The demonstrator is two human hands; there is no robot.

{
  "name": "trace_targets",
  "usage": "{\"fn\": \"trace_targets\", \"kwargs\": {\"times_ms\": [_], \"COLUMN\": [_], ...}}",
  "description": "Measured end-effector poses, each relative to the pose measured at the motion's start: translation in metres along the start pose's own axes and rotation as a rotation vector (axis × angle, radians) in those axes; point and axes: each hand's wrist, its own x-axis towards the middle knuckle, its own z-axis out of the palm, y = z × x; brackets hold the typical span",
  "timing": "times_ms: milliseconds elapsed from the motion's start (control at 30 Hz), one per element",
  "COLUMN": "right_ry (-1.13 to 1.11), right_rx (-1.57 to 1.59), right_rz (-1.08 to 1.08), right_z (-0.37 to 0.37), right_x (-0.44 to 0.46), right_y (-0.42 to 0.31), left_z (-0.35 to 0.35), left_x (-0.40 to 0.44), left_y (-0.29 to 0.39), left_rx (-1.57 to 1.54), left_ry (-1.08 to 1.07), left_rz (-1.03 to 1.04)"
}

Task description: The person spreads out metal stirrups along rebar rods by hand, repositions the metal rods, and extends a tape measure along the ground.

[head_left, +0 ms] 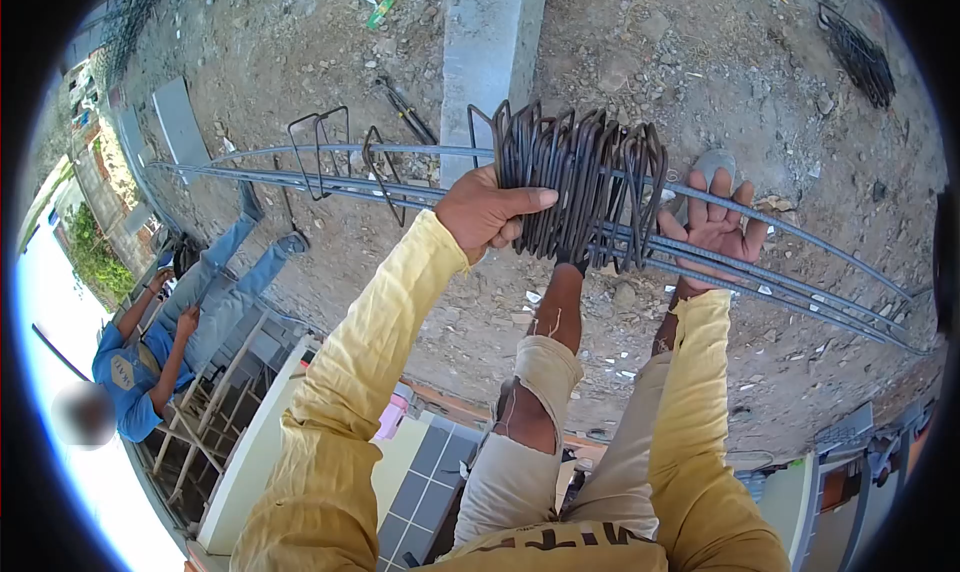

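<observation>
A thick bundle of bent steel stirrups [585,177] hangs around several long rebars [820,234] that run across the view. My left hand [492,212] is closed on the bundle's left side, its thumb laid over the front; its other fingers are partly hidden. Just right of the bundle, my right hand [715,234] is open, palm up and fingers spread, behind the long rebars. Whether its palm touches the bars I cannot tell. Further left, a few separate stirrups [322,154] hang spaced apart along the same rebars.
A concrete beam [490,57] lies on the stony ground ahead. Beside it are long-handled cutters [405,112]. Another dark wire bundle [858,57] rests at upper right. At left, a person in a blue shirt [150,372] is near a wooden frame [215,412].
</observation>
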Motion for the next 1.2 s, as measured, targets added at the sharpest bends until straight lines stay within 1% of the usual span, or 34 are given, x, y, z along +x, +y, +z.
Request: {"fn": "trace_targets", "kwargs": {"times_ms": [67, 167, 200, 300, 367, 567, 733, 833, 867, 1000, 1133, 1200], "right_ry": [-0.058, -0.09, -0.106, -0.106, -0.087, -0.046, -0.047, -0.023, -0.019, 0.021, 0.069, 0.061], "right_rx": [-0.005, 0.02, 0.024, 0.018, -0.001, -0.043, -0.056, -0.062, -0.059, -0.055, -0.009, -0.003], "right_rz": [0.02, 0.045, 0.051, 0.07, 0.07, 0.069, 0.08, 0.068, 0.069, 0.063, 0.051, 0.049], "right_z": [0.019, 0.042, 0.048, 0.054, 0.058, 0.049, 0.043, 0.034, 0.03, 0.006, -0.011, -0.018], "right_x": [0.001, 0.004, 0.004, 0.002, 0.001, -0.01, -0.007, -0.005, -0.004, -0.01, -0.012, -0.012], "right_y": [0.004, 0.01, 0.013, 0.014, 0.017, 0.013, 0.016, 0.014, 0.013, 0.003, -0.001, -0.002], "left_z": [-0.006, -0.026, -0.037, -0.072, -0.1, -0.193, -0.26, -0.292, -0.309, -0.314, -0.305, -0.298], "left_x": [-0.015, -0.038, -0.044, -0.056, -0.062, -0.059, -0.057, -0.052, -0.046, -0.035, -0.026, -0.024], "left_y": [-0.004, -0.005, -0.005, -0.006, -0.004, -0.004, 0.001, 0.004, 0.001, 0.003, -0.009, -0.015], "left_rx": [-0.006, -0.107, -0.113, -0.079, -0.065, 0.052, 0.067, 0.076, 0.122, 0.219, 0.087, -0.002], "left_ry": [-0.011, 0.009, 0.023, 0.077, 0.115, 0.214, 0.297, 0.391, 0.392, 0.483, 0.492, 0.586], "left_rz": [0.064, 0.088, 0.078, 0.139, 0.13, 0.136, 0.137, 0.119, 0.071, -0.018, 0.215, 0.255]}}
